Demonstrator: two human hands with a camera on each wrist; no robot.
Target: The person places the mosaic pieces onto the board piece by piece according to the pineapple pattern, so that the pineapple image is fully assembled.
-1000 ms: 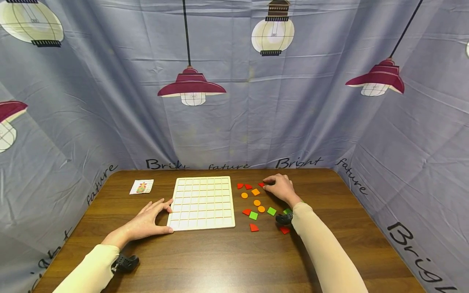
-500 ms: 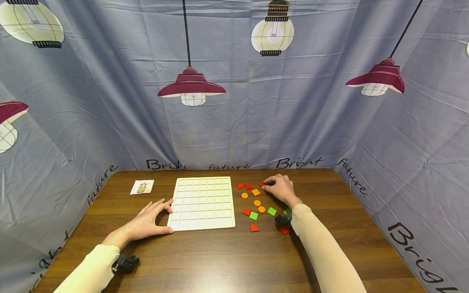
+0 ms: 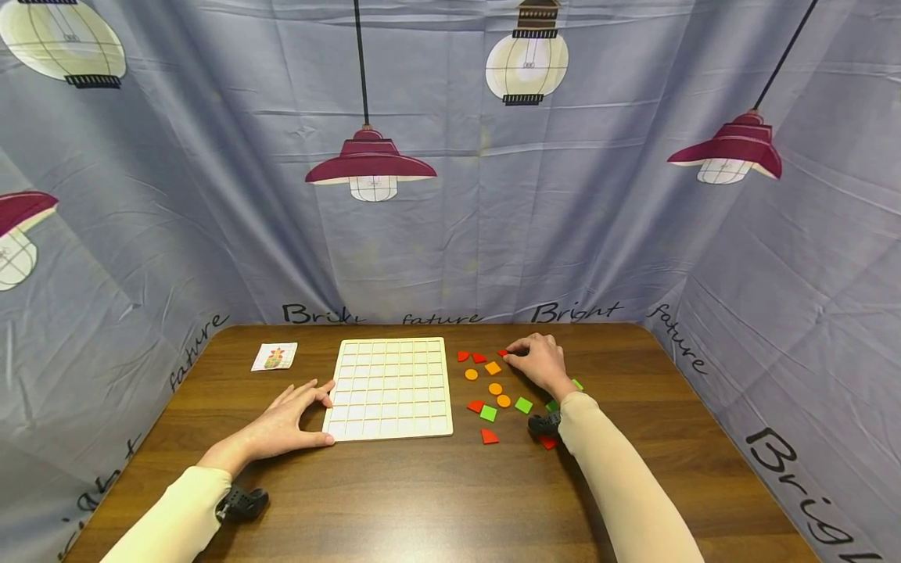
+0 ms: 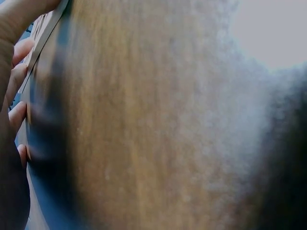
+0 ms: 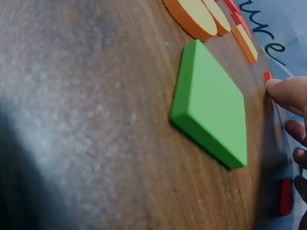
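Observation:
My left hand (image 3: pixel 285 424) lies spread at the left edge of a pale gridded board (image 3: pixel 389 391), its thumb by the near corner and fingertips touching the side. Bare squares cover the board. To its right, my right hand (image 3: pixel 540 361) pinches a small red tile (image 3: pixel 502 353) at the table's far side. The right wrist view shows the thumb against that red tile (image 5: pixel 267 75), and another red tile (image 5: pixel 286 197) under the fingers. A green square tile (image 5: pixel 211 105) lies flat near that wrist. The left wrist view shows mostly blurred table and the board's edge (image 4: pixel 45 40).
Several loose tiles lie between board and right hand: orange rounds (image 3: pixel 496 389), an orange square (image 3: pixel 493 367), green squares (image 3: pixel 523 405) and red curved pieces (image 3: pixel 489 436). A card with a pineapple-like pattern (image 3: pixel 274 356) lies at the back left. Printed curtain (image 3: pixel 450 234) surrounds the table.
Both hands stay nearly where they were, the right one still at the red tile. The head view shifts slightly, and a green tile's edge now shows beside the right wrist.

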